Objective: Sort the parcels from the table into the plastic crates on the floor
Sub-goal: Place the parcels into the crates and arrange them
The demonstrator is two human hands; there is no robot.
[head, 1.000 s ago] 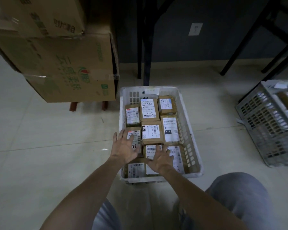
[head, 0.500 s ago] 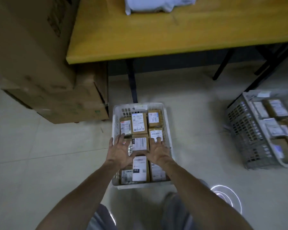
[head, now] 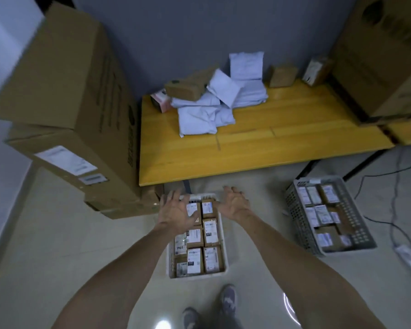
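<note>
Left arm (head: 119,269) and right arm (head: 294,257) are bare past the elbow; the feet wear grey, pale-mottled trainers (head: 228,299).

a yellow wooden table (head: 271,148) carries a loose heap of white poly mailers (head: 199,119). a brown cardboard parcel (head: 188,87) lies tilted on top, and a pinkish box (head: 160,102) sits at the heap's left edge. two small brown boxes (head: 282,74) stand at the back by the wall. on the floor in front, a white plastic crate (head: 197,276) is packed with small labelled cartons (head: 210,235) in rows. well apart to its right, a grey slotted crate (head: 297,224) holds labelled parcels (head: 323,214).
</note>
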